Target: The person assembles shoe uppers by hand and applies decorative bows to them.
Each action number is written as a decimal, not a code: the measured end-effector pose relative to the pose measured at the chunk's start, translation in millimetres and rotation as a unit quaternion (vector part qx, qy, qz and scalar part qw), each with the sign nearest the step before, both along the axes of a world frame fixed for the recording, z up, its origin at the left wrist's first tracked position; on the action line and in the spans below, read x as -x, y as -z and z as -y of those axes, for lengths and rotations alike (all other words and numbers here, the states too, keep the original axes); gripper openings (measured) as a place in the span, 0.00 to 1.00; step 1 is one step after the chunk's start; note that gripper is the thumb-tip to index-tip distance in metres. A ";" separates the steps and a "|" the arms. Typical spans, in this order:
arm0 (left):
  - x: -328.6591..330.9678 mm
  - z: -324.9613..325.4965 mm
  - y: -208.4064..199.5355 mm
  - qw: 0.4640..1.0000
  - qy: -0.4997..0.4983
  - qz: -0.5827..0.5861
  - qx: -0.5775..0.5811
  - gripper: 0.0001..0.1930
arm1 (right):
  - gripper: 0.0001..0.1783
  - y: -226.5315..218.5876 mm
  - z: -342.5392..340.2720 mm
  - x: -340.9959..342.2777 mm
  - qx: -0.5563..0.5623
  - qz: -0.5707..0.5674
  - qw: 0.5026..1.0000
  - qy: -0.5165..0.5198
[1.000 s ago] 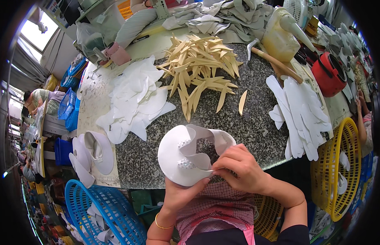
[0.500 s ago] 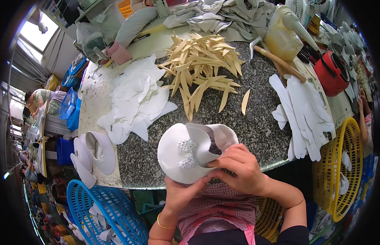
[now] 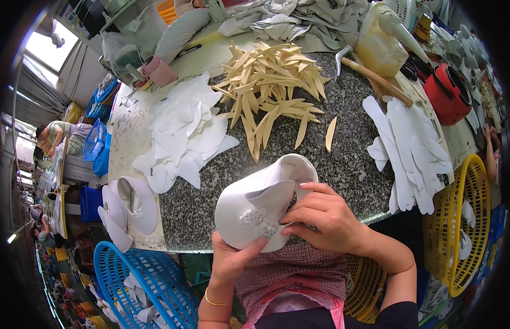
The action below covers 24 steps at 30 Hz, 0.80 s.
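Observation:
A white shoe upper (image 3: pixel 238 189) with two sparkling rhinestone clusters (image 3: pixel 252 217) is held over the near edge of the stone-topped table, its toe toward the left. My left hand (image 3: pixel 236 255) grips the toe side from below, the thumb lying on top close to the lower cluster. On the other side, my right hand (image 3: pixel 326 216) has its bent fingers closed on the edge of the opening; its fingertips are partly hidden by the upper. Beyond the upper lies a heap of curved beige strips (image 3: pixel 271 82), with one loose strip (image 3: pixel 331 134) apart to its right.
White cut pieces (image 3: pixel 186 131) are piled at left, longer white pieces (image 3: pixel 411 156) at right. Several white uppers (image 3: pixel 140 204) sit on the left corner. A hammer (image 3: pixel 375 82), a plastic jug (image 3: pixel 378 46) and a red container (image 3: pixel 447 93) stand back right. Blue (image 3: pixel 137 274) and yellow baskets (image 3: pixel 463 236) flank the table.
The upper has been tilted and turned: its back part now stands up higher, and the rhinestone clusters have swung down toward me. Both hands keep hold of it.

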<state>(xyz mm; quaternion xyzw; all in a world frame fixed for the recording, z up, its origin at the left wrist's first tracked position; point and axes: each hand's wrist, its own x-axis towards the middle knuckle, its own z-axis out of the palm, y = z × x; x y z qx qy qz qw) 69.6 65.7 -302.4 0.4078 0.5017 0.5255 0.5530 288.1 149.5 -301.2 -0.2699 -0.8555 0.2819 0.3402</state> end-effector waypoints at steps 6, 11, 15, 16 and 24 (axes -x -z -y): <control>-17.0 6.4 0.2 0.996 -0.087 0.004 -0.028 0.13 | 0.12 0.2 -3.8 11.9 0.015 -0.036 0.999 -0.011; -9.9 5.5 -2.0 0.996 -0.047 -0.077 -0.027 0.11 | 0.12 2.3 -12.8 7.0 0.051 -0.033 0.995 -0.073; -14.3 5.3 7.6 0.997 -0.057 -0.050 -0.025 0.12 | 0.12 4.8 -2.8 10.5 0.078 -0.085 0.992 -0.055; -16.6 5.4 7.5 0.996 -0.056 -0.058 -0.025 0.13 | 0.12 5.0 -2.7 12.2 0.094 -0.072 0.992 -0.048; 11.7 -2.1 -13.3 0.995 0.063 -0.054 0.056 0.22 | 0.16 4.0 -13.1 5.1 0.021 0.005 0.992 -0.126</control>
